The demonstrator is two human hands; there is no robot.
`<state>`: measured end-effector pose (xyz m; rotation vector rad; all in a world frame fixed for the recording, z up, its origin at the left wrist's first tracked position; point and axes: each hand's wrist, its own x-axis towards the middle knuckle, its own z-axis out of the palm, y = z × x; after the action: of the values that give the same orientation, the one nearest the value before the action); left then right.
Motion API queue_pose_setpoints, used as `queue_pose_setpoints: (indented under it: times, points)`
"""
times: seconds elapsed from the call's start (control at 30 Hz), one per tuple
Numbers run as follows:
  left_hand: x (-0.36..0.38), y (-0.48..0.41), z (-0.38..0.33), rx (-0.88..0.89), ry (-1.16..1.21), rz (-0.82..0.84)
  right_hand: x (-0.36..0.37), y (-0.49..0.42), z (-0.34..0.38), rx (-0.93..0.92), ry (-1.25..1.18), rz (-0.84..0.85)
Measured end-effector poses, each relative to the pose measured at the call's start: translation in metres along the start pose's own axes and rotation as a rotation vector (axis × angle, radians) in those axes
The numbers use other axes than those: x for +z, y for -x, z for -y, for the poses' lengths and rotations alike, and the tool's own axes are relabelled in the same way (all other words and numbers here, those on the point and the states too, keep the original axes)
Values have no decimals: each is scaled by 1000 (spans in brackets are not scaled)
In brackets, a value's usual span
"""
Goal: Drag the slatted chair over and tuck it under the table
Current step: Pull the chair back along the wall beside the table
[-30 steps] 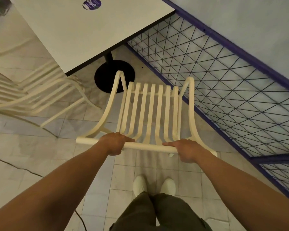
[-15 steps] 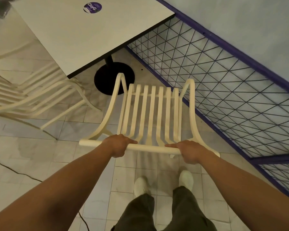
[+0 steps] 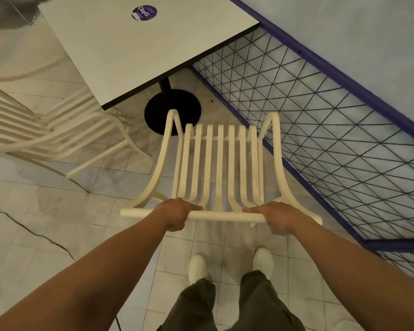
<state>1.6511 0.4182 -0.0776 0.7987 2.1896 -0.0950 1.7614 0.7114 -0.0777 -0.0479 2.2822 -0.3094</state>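
Left hand [image 3: 175, 215] and right hand [image 3: 279, 217] gripping chair [image 3: 219, 163] top rail, chair front near bench [image 3: 129, 51] base, not under it

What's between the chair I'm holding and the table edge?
Head view: between the chair and the table edge lie only the black base and floor tiles.

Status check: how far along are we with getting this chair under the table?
Done: the left hand and right hand grip the top rail of the slatted chair, which faces the table. In hand: the chair, held for the push in. Left: the tuck itself. The whole seat shows short of the table's edge, its front by the black pedestal base.
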Motion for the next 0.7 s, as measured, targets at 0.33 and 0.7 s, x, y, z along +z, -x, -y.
queue_pose_setpoints:
  times: [0.33, 0.7]
  points:
    - [6, -9, -58, -69, 53, -13, -18, 7, -56, -63, 102, 7]
    - [7, -31, -116, -176, 137, -57, -54, 8, -113, -150, 244, 50]
